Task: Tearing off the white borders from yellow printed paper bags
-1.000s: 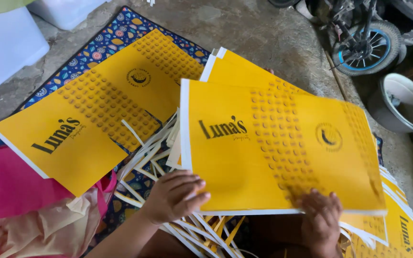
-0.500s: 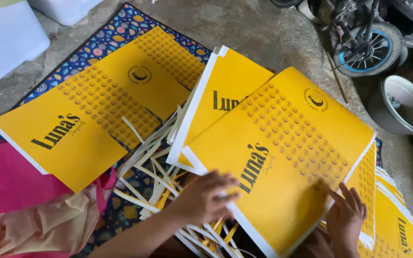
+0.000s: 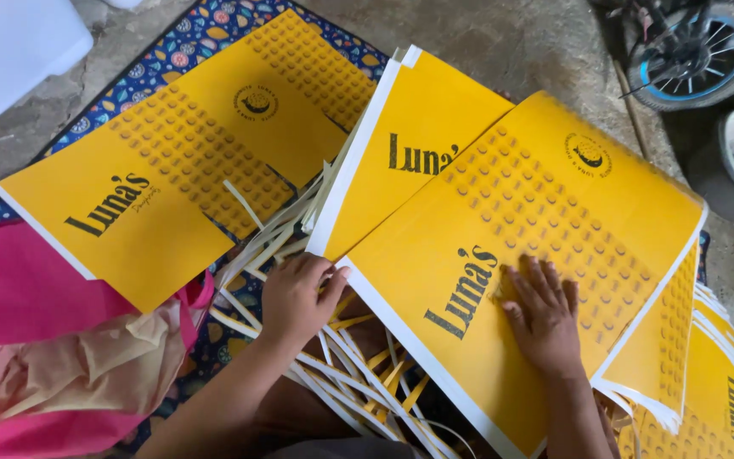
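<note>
Yellow sheet (image 3: 520,280) had slid right; right hand (image 3: 541,314) pressed flat, fingers spread; left hand (image 3: 295,297) pinched its corner. Two stacks (image 3: 189,161) showed upper left.

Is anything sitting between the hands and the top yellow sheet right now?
Nothing visible does. The right hand lies flat on the top yellow sheet, and the left hand grips its near white-edged corner. Trimmed paper strips lie under and in front of the sheet, not between hands and sheet.
</note>
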